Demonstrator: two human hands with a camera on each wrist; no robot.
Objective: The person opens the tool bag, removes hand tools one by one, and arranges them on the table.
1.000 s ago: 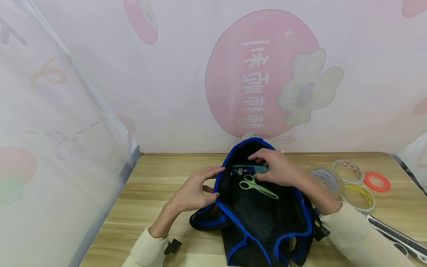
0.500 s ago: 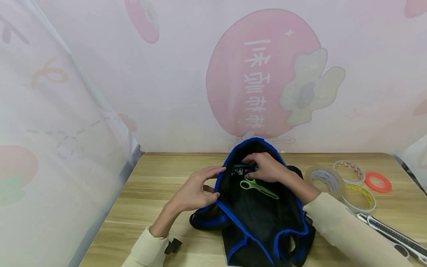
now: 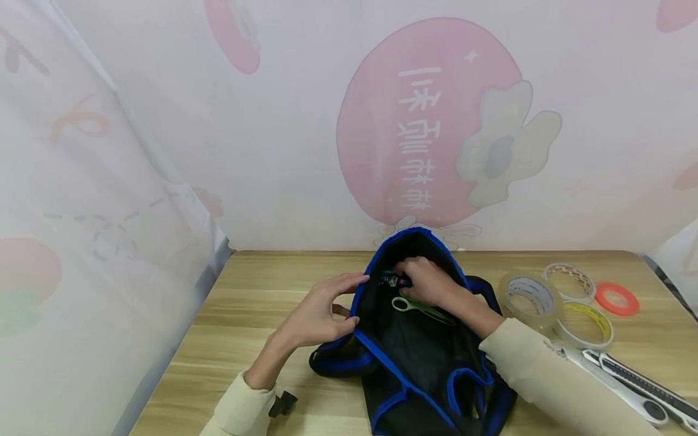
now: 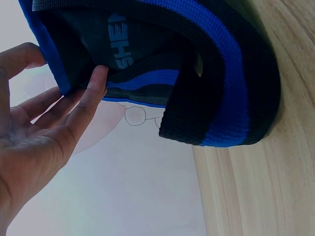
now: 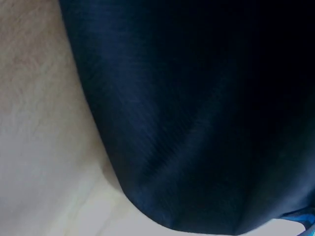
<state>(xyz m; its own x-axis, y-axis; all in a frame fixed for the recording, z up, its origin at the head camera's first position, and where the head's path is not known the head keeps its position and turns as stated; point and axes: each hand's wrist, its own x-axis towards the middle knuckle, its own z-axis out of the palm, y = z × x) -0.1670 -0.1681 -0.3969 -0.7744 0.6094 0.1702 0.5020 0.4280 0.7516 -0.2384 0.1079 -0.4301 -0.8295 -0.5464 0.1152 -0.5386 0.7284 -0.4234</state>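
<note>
A black fabric bag (image 3: pixel 417 348) with blue trim and straps lies on the table, its mouth facing the person. My left hand (image 3: pixel 323 309) holds the bag's left rim between thumb and fingers. In the left wrist view, the left hand (image 4: pixel 54 118) is at the blue edge beside a black-and-blue strap (image 4: pixel 229 83). My right hand (image 3: pixel 428 281) reaches into the bag, its fingertips largely hidden. Beside those fingers is a dark, labelled item (image 3: pixel 391 279). Below it lie light green scissors (image 3: pixel 402 304), partly covered by the hand. Dark fabric (image 5: pixel 187 123) fills the right wrist view.
Right of the bag lie a wide clear tape roll (image 3: pixel 507 297), a white-rimmed roll (image 3: pixel 591 284), a yellow-lined roll (image 3: pixel 605 324) and an orange ring (image 3: pixel 631 301). White-and-black utility knives (image 3: pixel 646 378) lie near the right sleeve. A black buckle (image 3: pixel 282 403) lies near the left sleeve.
My right hand has moved left and deeper into the bag, covering the teal item seen earlier and part of the scissors. My left hand has kept its place on the rim.
</note>
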